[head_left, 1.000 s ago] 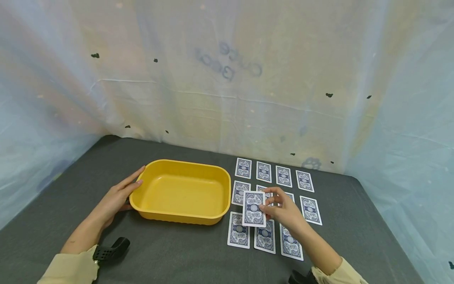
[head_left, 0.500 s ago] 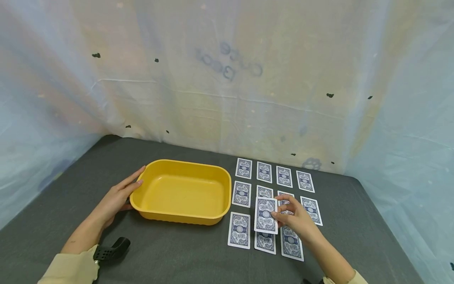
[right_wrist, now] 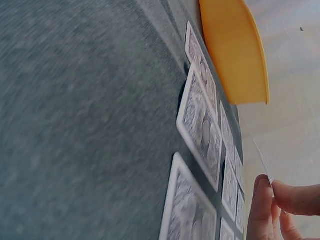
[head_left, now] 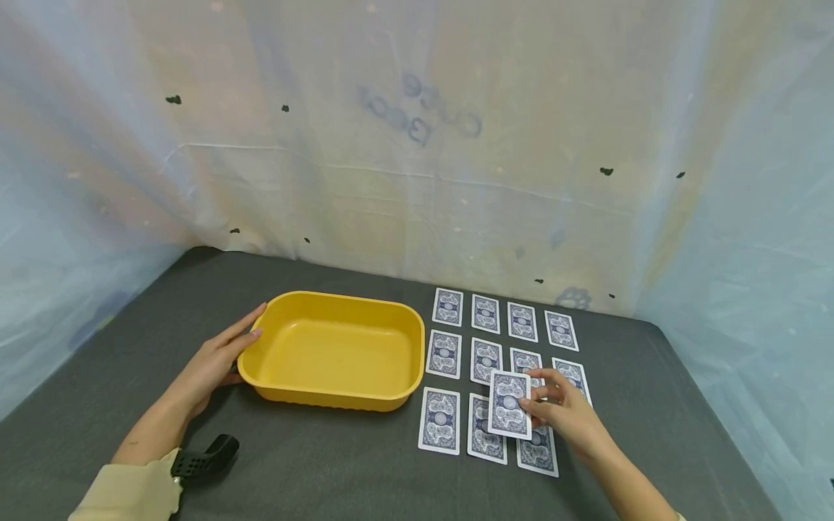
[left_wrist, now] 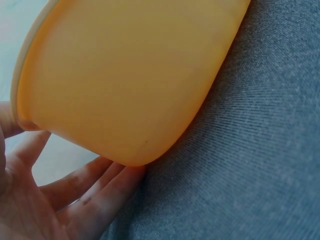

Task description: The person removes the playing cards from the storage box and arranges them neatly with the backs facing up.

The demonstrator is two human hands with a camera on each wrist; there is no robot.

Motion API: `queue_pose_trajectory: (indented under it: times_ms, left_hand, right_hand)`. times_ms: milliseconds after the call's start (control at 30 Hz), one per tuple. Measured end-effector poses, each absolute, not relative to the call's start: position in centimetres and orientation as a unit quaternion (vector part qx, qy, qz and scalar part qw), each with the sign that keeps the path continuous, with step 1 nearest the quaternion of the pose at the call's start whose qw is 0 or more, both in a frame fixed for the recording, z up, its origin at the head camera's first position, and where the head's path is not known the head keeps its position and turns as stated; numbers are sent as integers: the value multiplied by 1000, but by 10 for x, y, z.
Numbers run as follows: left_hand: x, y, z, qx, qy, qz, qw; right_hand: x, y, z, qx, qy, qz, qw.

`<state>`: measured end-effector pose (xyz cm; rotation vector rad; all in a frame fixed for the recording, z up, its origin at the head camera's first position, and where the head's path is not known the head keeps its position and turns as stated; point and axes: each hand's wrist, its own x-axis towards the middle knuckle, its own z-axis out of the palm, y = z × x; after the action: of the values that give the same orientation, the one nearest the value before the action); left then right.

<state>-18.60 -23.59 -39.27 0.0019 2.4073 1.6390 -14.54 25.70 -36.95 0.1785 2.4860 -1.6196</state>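
Currently the right hand pinches one thin, light, flexible, slippery playing card by its right edge, while the flat-fingered left hand steadies the yellow tub.

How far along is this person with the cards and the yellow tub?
Hardly started, it seems. The yellow tub holds no cards. The right hand pinches one card lifted above the face-down cards on the grey table, while the left hand rests against the tub's side. About a dozen cards lie in rows beside the tub, so nearly everything looks left.
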Motion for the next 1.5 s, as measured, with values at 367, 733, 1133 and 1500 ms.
queue_pose_trajectory:
  times_ms: [367, 733, 1133, 1500]
  left_hand:
    - [-185, -236, -393, 0, 821, 560, 113]
    - [-186, -236, -390, -4, 821, 560, 115]
    - [-186, -236, -393, -3, 821, 559, 116]
    - [-185, -235, -392, -6, 822, 558, 116]
  right_hand:
    - [-137, 278, -379, 84, 837, -535, 81]
    - [-126, 298, -387, 107, 825, -549, 83]
    - [-122, 309, -394, 148, 833, -525, 96]
    - [-116, 327, -398, 168, 818, -540, 107]
